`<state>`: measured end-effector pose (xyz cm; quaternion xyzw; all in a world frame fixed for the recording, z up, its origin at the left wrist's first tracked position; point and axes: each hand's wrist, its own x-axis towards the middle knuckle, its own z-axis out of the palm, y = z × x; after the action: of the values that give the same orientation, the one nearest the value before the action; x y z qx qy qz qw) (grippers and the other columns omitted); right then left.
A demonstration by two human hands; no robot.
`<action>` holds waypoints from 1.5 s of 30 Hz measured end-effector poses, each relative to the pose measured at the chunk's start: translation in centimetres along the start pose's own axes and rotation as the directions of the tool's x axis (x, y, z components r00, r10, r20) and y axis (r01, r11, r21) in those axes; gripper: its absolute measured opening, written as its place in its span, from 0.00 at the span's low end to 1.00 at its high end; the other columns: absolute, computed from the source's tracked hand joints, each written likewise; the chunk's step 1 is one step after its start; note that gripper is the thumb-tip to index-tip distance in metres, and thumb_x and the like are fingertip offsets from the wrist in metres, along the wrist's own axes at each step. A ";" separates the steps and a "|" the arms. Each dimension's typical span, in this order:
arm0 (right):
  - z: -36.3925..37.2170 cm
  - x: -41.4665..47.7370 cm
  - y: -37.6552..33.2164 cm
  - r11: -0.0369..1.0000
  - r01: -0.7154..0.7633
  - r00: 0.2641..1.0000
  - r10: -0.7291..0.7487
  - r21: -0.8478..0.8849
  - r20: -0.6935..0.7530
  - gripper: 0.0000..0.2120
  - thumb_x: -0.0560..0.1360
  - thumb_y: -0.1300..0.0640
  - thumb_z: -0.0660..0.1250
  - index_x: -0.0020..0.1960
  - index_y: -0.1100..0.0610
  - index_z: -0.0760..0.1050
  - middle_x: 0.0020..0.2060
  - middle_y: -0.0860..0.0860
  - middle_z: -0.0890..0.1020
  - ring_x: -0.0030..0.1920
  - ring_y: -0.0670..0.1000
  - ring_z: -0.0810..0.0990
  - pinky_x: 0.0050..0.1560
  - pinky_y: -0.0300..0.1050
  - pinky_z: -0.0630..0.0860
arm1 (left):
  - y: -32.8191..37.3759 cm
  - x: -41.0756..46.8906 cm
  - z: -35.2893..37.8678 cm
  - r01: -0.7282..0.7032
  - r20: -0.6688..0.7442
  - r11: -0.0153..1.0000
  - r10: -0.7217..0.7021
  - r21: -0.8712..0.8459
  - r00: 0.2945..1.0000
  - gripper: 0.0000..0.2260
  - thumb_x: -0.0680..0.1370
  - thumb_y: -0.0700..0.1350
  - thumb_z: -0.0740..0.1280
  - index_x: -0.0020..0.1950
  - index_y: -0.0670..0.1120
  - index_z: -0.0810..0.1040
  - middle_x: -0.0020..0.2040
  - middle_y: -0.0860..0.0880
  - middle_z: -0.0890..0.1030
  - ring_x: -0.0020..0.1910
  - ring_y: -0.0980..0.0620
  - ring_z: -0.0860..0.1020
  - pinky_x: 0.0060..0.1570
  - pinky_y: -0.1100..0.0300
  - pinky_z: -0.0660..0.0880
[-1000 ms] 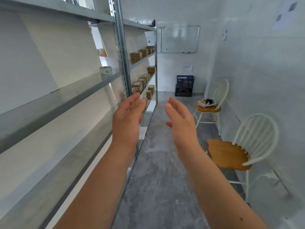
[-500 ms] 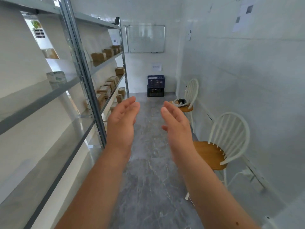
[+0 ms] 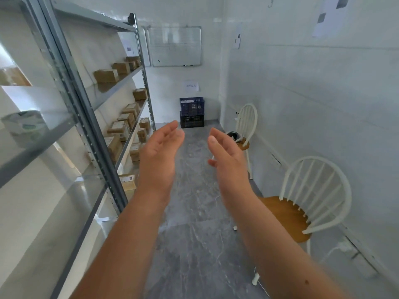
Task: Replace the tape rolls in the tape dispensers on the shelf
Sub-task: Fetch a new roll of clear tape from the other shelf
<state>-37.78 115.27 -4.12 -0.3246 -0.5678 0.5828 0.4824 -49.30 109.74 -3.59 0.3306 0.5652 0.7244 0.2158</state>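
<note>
My left hand [image 3: 158, 156] and my right hand [image 3: 227, 157] are held out in front of me above the floor, palms facing each other, fingers straight, nothing in either. A grey metal shelf rack [image 3: 86, 117] runs along the left wall. Several small brown cardboard boxes [image 3: 105, 76] sit on its further shelves. A pale roll-like object [image 3: 23, 127] stands on the near middle shelf at the far left; it is too blurred to name. No tape dispenser is recognisable in view.
A grey stone-tile aisle [image 3: 194, 244] leads to the back wall with a whiteboard [image 3: 176, 46]. Two stacked crates [image 3: 192, 112], blue over black, stand there. Two white chairs with wooden seats [image 3: 302, 208] line the right wall; the far chair [image 3: 245, 126] holds a dark object.
The view has swung right and moved forward along the aisle; the rack has slid further left. Both hands stay raised and empty in the same pose.
</note>
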 end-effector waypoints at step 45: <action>20.8 41.3 10.5 0.935 -0.326 0.699 0.140 0.139 0.701 0.14 0.82 0.53 0.67 0.67 0.50 0.80 0.62 0.45 0.83 0.63 0.45 0.81 0.70 0.54 0.75 | -11.5 36.9 -1.4 -0.197 -0.778 0.967 0.246 0.159 0.578 0.12 0.81 0.42 0.69 0.65 0.49 0.83 0.59 0.53 0.85 0.58 0.57 0.84 0.59 0.56 0.81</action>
<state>-72.42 147.65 -4.32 -0.0939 -0.5795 0.7847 0.1992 -76.39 137.24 -6.15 0.0498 0.5760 0.8005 -0.1577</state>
